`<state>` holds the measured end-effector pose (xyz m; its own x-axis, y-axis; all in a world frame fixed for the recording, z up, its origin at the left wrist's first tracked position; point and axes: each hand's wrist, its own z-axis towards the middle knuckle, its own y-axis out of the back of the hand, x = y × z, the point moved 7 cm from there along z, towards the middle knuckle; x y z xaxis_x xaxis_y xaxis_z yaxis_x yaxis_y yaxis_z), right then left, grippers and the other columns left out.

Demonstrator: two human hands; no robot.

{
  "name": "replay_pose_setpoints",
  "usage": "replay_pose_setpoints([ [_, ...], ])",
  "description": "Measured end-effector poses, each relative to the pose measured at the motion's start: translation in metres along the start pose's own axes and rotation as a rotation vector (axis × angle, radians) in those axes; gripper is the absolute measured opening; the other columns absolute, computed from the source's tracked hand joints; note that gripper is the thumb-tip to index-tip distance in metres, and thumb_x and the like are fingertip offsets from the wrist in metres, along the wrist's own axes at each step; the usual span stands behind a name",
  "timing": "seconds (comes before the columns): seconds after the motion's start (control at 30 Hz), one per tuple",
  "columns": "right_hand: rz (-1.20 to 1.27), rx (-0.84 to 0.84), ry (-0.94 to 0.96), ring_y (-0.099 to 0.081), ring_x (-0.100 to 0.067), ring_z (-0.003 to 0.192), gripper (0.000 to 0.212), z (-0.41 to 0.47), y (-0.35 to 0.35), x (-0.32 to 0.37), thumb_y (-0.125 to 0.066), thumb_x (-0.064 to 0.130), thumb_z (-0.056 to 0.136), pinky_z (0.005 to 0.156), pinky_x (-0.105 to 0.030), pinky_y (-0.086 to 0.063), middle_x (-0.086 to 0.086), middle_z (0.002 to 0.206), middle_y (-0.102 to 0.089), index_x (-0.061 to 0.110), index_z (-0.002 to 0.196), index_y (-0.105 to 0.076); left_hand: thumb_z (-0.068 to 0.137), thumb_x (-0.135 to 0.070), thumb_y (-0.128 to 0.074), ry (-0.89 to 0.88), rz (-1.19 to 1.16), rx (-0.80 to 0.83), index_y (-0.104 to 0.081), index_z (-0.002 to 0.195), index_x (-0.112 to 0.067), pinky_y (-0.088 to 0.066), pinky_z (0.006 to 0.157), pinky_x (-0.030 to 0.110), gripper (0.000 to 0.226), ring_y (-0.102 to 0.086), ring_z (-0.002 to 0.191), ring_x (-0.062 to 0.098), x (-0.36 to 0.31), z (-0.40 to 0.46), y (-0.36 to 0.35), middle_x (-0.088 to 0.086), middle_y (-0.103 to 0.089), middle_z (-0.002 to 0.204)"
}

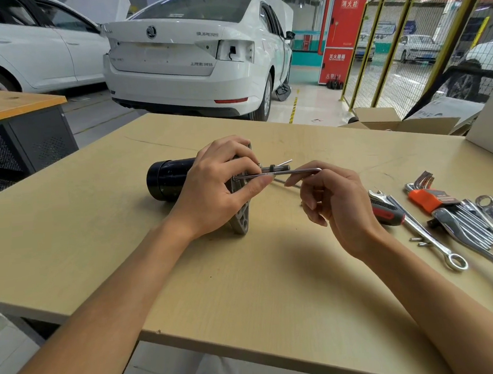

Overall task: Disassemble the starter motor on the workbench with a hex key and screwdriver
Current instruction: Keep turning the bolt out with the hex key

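The starter motor (166,179), a black cylinder with a grey metal end plate (241,218), lies on its side on the beige workbench (95,228). My left hand (216,189) grips it at the plate, thumb and fingers curled round the plate's top. A silver hex key (291,171) runs level from the plate toward the right; its tip sits at the plate under my left thumb. My right hand (338,206) holds the key's bent end between its fingertips. The motor's shaft (276,168) sticks out just behind the key.
At the right lie a red-and-black screwdriver (387,212), several spanners (419,229), a hex key set in an orange holder (426,197) and two small loose parts (419,241). Cardboard boxes (381,120) stand at the far right edge. A white car (194,58) is parked beyond the bench.
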<state>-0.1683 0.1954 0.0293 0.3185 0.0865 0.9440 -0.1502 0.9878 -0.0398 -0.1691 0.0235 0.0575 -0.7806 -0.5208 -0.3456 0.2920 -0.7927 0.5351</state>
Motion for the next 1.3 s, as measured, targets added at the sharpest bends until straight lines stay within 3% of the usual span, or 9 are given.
replay_pose_setpoints([
  [0.23,0.008,-0.003,-0.001,-0.036,-0.014,0.041,0.039,0.0002,-0.0004,0.0004,-0.036,0.000,0.090,0.041,-0.019,-0.029,-0.005,0.049,-0.041,0.007,0.077,-0.073,0.089,-0.042,-0.062,-0.001,0.007,-0.001,-0.073,0.086,-0.011,-0.038,0.105,0.049,0.032,-0.053,0.122,0.018,0.0000,0.0003,0.0000,-0.001,-0.067,0.101],
  [0.5,0.002,0.019,-0.004,-0.037,-0.015,0.043,0.035,0.0001,-0.0021,-0.0003,-0.040,0.016,0.086,0.043,-0.018,-0.030,-0.002,0.050,-0.043,0.008,0.078,-0.072,0.090,-0.042,-0.061,0.009,0.004,0.006,-0.074,0.086,-0.012,-0.037,0.106,0.049,0.033,-0.052,0.123,0.017,0.0009,0.0002,-0.0006,-0.002,-0.066,0.102],
  [0.83,-0.012,0.007,-0.007,-0.038,-0.014,0.042,0.035,-0.0005,-0.0007,-0.0005,-0.038,0.013,0.092,0.041,-0.019,-0.030,-0.001,0.050,-0.044,0.005,0.081,-0.071,0.091,-0.042,-0.058,0.021,0.004,0.015,-0.074,0.086,-0.012,-0.037,0.106,0.050,0.034,-0.051,0.124,0.016,0.0013,0.0002,-0.0005,-0.002,-0.066,0.103],
  [1.07,-0.060,-0.128,-0.058,-0.036,-0.015,0.044,0.027,-0.0020,0.0046,-0.0016,-0.041,0.010,0.101,0.042,-0.024,-0.026,-0.002,0.054,-0.045,0.009,0.090,-0.067,0.091,-0.033,-0.065,0.017,0.011,0.008,-0.075,0.088,-0.011,-0.038,0.105,0.053,0.025,-0.052,0.123,0.016,0.0017,0.0003,-0.0005,-0.002,-0.067,0.102],
  [1.3,-0.085,-0.196,-0.117,-0.032,-0.014,0.043,0.018,-0.0027,0.0077,-0.0041,-0.050,0.020,0.103,0.039,-0.020,-0.025,0.000,0.051,-0.042,0.006,0.096,-0.060,0.091,-0.036,-0.066,0.016,0.014,0.005,-0.075,0.088,-0.012,-0.038,0.105,0.053,0.026,-0.052,0.123,0.016,0.0017,0.0001,-0.0002,-0.002,-0.067,0.102],
])
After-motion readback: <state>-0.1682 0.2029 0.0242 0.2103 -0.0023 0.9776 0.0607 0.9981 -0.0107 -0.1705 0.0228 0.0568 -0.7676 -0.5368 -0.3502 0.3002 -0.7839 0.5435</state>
